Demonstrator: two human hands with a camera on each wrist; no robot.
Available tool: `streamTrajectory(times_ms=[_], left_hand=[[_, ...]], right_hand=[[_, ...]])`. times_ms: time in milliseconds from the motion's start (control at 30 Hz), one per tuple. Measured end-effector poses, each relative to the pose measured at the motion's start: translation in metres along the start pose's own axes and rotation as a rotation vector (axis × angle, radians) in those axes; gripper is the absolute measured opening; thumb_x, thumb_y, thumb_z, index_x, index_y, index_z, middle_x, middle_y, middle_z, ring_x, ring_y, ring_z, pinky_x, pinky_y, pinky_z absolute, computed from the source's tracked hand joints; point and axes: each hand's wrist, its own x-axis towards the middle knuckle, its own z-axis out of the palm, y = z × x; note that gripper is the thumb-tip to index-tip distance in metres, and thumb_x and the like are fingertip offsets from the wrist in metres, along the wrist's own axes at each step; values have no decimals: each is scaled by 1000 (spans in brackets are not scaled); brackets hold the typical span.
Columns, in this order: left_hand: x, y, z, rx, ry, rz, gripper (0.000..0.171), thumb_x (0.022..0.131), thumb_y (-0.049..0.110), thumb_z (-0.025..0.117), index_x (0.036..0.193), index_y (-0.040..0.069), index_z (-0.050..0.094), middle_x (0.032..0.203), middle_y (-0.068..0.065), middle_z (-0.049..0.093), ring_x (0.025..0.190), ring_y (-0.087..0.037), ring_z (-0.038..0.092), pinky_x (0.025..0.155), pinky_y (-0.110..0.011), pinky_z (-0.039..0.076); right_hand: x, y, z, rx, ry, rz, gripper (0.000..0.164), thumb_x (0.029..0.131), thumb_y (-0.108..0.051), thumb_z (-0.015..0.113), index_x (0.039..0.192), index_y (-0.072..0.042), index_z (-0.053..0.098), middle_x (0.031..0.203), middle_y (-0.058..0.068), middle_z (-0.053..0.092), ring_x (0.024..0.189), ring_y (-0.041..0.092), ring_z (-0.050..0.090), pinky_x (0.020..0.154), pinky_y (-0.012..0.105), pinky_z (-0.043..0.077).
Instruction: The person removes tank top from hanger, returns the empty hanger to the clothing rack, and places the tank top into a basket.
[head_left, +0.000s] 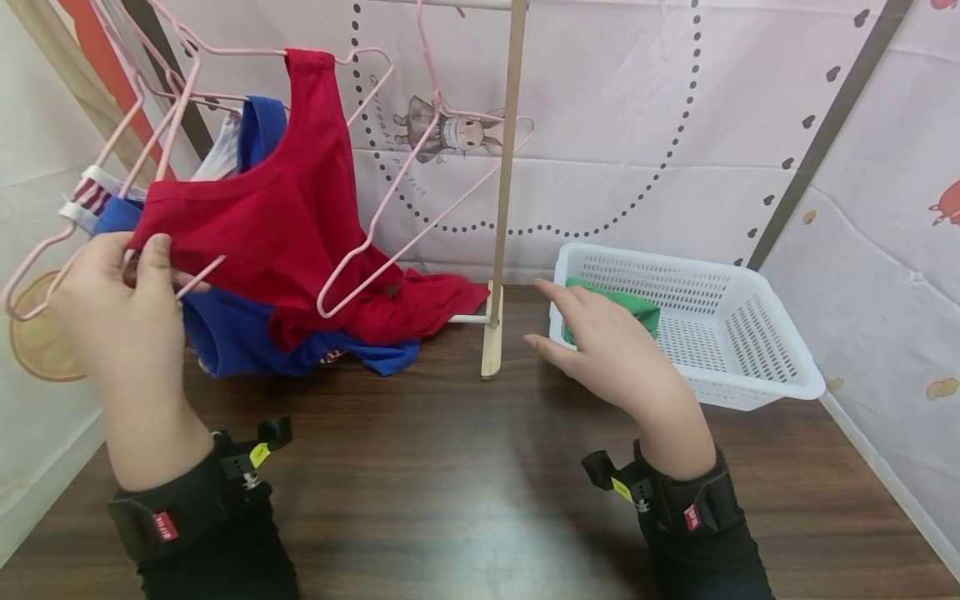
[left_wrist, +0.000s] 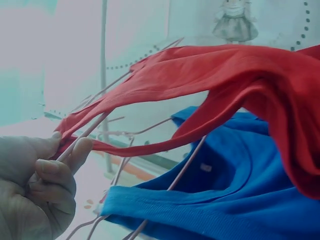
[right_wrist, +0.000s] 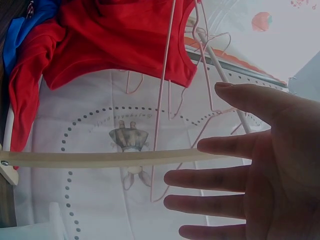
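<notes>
Red top (head_left: 315, 192), strap edge (head_left: 183, 204) pinched by left hand (head_left: 123, 292), right hand (head_left: 611, 350) spread in open air near basket's left rim (head_left: 562, 263)

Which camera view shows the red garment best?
The head view: it frames both shoulders of the red garment. The left wrist view closely shows the left hand pinching one shoulder, but crops the body; the right wrist view cuts the red garment off at the top.

Your head view is bright and mostly sharp; the brown table (head_left: 420, 475) gives you a pale glare. Your left wrist view is hazy, bluish, overexposed at upper left. In the right wrist view, your right hand (right_wrist: 275, 170) looks dark.
</notes>
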Motion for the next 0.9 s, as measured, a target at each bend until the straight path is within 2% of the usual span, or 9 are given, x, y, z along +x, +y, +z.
streamTrajectory(times_ms=[133, 267, 367, 433, 500, 567, 667, 700, 900], left_hand=[[-2, 2, -6, 11, -16, -2, 48, 93, 45, 53, 130, 16, 63, 95, 5, 62, 58, 16, 50, 62, -2, 39], [-6, 3, -11, 55, -11, -22, 50, 93, 49, 50, 132, 20, 62, 109, 1, 66, 69, 13, 53, 75, -10, 46], [-11, 2, -15, 138, 27, -3, 53, 94, 51, 47, 132, 18, 63, 124, -8, 65, 98, -3, 60, 98, -21, 37], [-14, 0, -16, 173, 55, 24, 55, 95, 52, 46, 132, 15, 62, 121, -13, 66, 112, -16, 58, 103, -29, 33], [-16, -1, -18, 188, 68, 36, 55, 95, 53, 46, 132, 15, 62, 120, -14, 66, 113, -18, 58, 101, -28, 33], [-17, -3, -20, 175, 76, 40, 54, 94, 53, 46, 131, 17, 63, 116, -13, 68, 94, -1, 61, 92, -18, 39], [-18, -5, -23, 119, 71, 38, 50, 93, 49, 48, 131, 21, 63, 114, -6, 69, 69, 14, 50, 77, -8, 42], [-19, -5, -24, 97, 68, 47, 48, 93, 47, 49, 131, 21, 63, 113, -6, 68, 67, 17, 46, 75, -7, 41], [-19, -11, -28, -32, 50, 76, 43, 93, 39, 55, 129, 19, 65, 111, 0, 67, 68, 14, 53, 74, -6, 42]], right_hand=[[-2, 0, -1, 4, 0, 6, 71, 95, -47, 59, 153, -18, 32, 142, 10, 48, 130, 27, 44, 106, 47, 35], [-3, 1, -2, 6, 3, 16, 71, 95, -47, 59, 153, -18, 31, 143, 11, 47, 131, 28, 43, 106, 49, 35], [-4, 2, -3, 11, 11, 4, 71, 95, -48, 59, 153, -17, 31, 143, 11, 47, 132, 28, 43, 106, 48, 35], [-5, 4, -4, 19, 17, -8, 71, 95, -48, 58, 153, -17, 30, 143, 10, 47, 132, 27, 43, 106, 47, 35], [-6, 6, -4, 25, 23, -18, 71, 95, -48, 58, 153, -17, 31, 143, 9, 47, 132, 27, 42, 107, 47, 35], [-7, 7, -4, 30, 29, -22, 70, 95, -47, 59, 153, -17, 32, 143, 9, 47, 132, 26, 43, 106, 47, 35], [-7, 11, -4, 23, 49, -32, 68, 95, -45, 60, 151, -15, 36, 140, 9, 50, 129, 26, 45, 105, 47, 37], [-7, 12, -4, 19, 58, -36, 67, 95, -45, 61, 150, -15, 37, 139, 9, 50, 128, 26, 45, 104, 46, 37], [-9, 19, 0, 46, 105, -29, 61, 94, -42, 63, 145, -14, 45, 141, 7, 50, 131, 25, 44, 106, 47, 35]])
